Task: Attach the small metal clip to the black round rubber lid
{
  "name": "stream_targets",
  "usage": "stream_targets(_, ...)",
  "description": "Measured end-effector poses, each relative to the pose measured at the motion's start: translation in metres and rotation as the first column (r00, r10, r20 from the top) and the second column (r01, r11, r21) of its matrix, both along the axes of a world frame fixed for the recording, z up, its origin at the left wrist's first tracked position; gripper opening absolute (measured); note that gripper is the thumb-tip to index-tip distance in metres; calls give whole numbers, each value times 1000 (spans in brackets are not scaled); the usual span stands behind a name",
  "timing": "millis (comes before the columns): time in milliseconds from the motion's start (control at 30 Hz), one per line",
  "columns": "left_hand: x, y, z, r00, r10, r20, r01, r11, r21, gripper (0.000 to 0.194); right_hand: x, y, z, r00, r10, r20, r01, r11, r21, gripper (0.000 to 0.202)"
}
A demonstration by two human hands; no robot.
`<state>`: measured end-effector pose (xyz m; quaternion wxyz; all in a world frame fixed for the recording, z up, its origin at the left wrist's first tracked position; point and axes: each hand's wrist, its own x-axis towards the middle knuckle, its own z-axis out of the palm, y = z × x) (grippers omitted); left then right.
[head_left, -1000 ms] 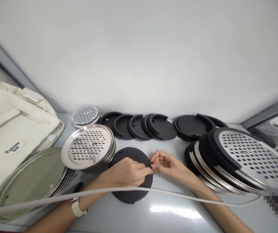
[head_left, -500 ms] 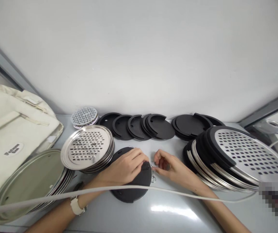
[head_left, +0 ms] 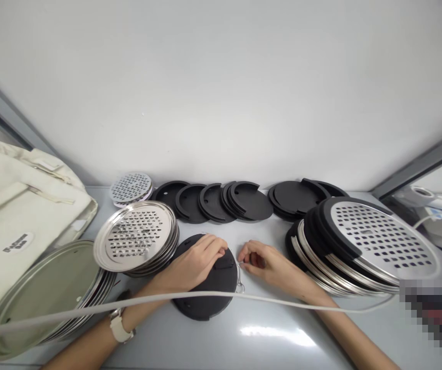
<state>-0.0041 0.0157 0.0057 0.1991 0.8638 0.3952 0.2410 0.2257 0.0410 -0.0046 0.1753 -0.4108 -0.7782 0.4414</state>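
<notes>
Perhaps the big stack (head_left: 385, 236) of graters, right of the disc (head_left: 217, 280), carries most risk: it looks slanted, and a bump from the right arm (head_left: 342, 325) could set it sliding. The small stack (head_left: 136, 236), left of the disc, might shift likewise if brushed. The disc itself, lying flat on the table (head_left: 275, 334) beneath the left hand (head_left: 196, 264), could turn or skid under uneven pressure. The metal clip (head_left: 240, 284) at the disc's right edge seems thin enough to slip from fingertips.

As for what is unclear, the bag (head_left: 24, 205), far left of the disc, is cut off, and a pixelated patch (head_left: 433, 313) hides whatever sits far right of it. The left hand covers much of the disc; its fingers are bent, but I cannot tell whether they grasp anything. The right hand (head_left: 261, 259), just right of the disc, has thumb and forefinger curled near the clip's upper end; whether they pinch it, or whether the clip joins the disc, is too small to tell. A cord (head_left: 205, 294) also crosses before the disc, masking a strip.
</notes>
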Motion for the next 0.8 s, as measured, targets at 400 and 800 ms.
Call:
stream_targets(400,1,-3,0,998,52,40,-53,998,27,4,2,-12,14,991,98,86,-101,995,24,22)
stream_targets(800,3,-4,8,993,11,-120,-3,998,63,11,3,0,6,994,59,-92,-83,957,-279,17)
